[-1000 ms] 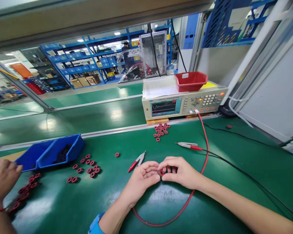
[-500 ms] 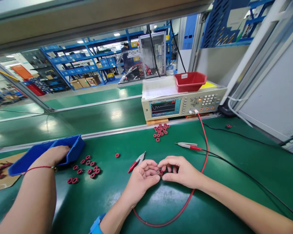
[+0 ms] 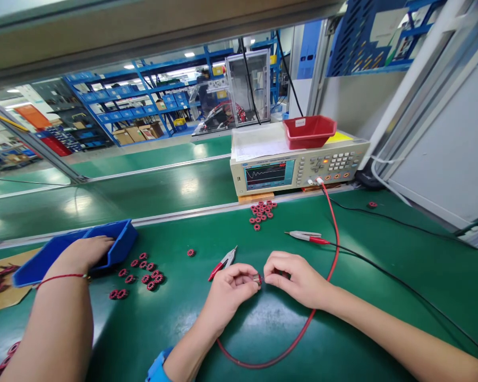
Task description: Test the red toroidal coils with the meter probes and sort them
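My left hand (image 3: 233,287), with a blue band (image 3: 159,367) at its wrist, pinches a small red wound ring coil (image 3: 258,279) between thumb and fingertips. Just to the right, my right hand (image 3: 293,276) is closed in a pinch, its fingertips a little apart from the coil. Whatever it may hold, perhaps a fine wire end, is too small to make out. Behind my left hand lies a clip with a red handle (image 3: 223,263). A second grey and red clip (image 3: 307,237) rests beyond my right hand. The red cable (image 3: 287,354) loops beneath both forearms.
A tester with a lit screen (image 3: 269,175) carries a red tray (image 3: 308,132); several coils (image 3: 262,212) lie before it. At left, a co-worker's hand (image 3: 85,250) reaches into a blue bin (image 3: 123,241) beside several loose coils (image 3: 151,276). A lone coil (image 3: 191,252) lies between.
My right hand has drawn slightly away from the coil and its fingers have closed more. The coil stays in my left hand. More coils show at the lower left edge.
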`<state>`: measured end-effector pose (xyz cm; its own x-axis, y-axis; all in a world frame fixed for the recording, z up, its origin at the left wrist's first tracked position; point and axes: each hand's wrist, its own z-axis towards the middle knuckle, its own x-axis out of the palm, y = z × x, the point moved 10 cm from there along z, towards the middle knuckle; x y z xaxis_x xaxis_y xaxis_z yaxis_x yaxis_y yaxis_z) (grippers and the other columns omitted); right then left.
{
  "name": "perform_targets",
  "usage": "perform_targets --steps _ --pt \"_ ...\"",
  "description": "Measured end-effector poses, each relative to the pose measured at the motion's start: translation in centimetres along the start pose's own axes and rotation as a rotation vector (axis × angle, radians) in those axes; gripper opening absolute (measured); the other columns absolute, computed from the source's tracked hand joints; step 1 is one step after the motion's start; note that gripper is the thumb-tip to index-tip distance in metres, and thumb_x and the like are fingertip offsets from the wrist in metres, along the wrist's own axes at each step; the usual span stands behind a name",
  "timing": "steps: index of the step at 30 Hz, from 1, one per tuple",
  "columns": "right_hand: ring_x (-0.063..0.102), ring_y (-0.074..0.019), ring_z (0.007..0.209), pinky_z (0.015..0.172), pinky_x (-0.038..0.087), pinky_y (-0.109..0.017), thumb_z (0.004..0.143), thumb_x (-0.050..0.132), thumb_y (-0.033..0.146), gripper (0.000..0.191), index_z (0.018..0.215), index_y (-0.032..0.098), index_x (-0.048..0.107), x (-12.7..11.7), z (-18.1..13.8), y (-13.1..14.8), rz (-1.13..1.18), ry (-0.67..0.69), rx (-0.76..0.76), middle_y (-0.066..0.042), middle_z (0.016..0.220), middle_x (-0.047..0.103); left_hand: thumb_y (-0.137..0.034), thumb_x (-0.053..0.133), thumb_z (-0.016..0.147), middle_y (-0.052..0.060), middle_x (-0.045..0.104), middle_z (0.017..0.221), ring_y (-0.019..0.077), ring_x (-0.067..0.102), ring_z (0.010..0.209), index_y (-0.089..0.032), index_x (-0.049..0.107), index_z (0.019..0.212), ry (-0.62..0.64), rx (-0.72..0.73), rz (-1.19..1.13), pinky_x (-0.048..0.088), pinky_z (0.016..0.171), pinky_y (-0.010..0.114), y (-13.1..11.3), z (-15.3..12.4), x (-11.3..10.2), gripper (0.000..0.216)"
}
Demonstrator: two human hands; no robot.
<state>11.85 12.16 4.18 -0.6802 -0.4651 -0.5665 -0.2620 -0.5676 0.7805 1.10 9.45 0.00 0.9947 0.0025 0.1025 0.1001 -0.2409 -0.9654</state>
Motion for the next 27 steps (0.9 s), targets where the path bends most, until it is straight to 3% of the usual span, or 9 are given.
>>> perform_targets --steps 12,22,27 --pt "0.050 -0.0139 0.073 0.065 0.037 -0.026 0.090 0.047 0.023 0.016 0.077 0.019 0.056 -0.1 -0.3 1.5 -0.167 -0.043 -0.168 -0.001 0.075 0.058 -0.018 0.076 0.059 0.002 0.067 0.063 0.0123 0.061 0.057 -0.012 0.067 0.077 -0.025 -0.047 -0.150 0.048 0.060 0.023 0.7 0.1 -0.2 0.021" --pt "0.050 -0.0147 0.076 0.065 0.037 -0.026 0.089 0.046 0.018 0.012 0.081 0.019 0.055 -0.5 -0.5 1.6 -0.260 -0.101 -0.135 -0.002 0.079 0.057 -0.013 0.074 0.060 0.002 0.066 0.060 0.0103 0.059 0.055 -0.011 0.066 0.075 -0.037 -0.056 -0.233 0.046 0.057 0.020 0.6 0.0 -0.1 0.017" --pt "0.049 -0.0124 0.068 0.062 0.039 -0.025 0.085 0.050 0.019 0.013 0.073 0.019 0.054 -1.5 -0.2 0.3 -0.018 -0.129 0.005 0.000 0.073 0.054 -0.014 0.076 0.059 0.002 0.066 0.061 0.0107 0.061 0.056 -0.012 0.066 0.077 -0.021 -0.102 -0.317 0.048 0.058 0.020 1.2 0.0 0.1 0.020"
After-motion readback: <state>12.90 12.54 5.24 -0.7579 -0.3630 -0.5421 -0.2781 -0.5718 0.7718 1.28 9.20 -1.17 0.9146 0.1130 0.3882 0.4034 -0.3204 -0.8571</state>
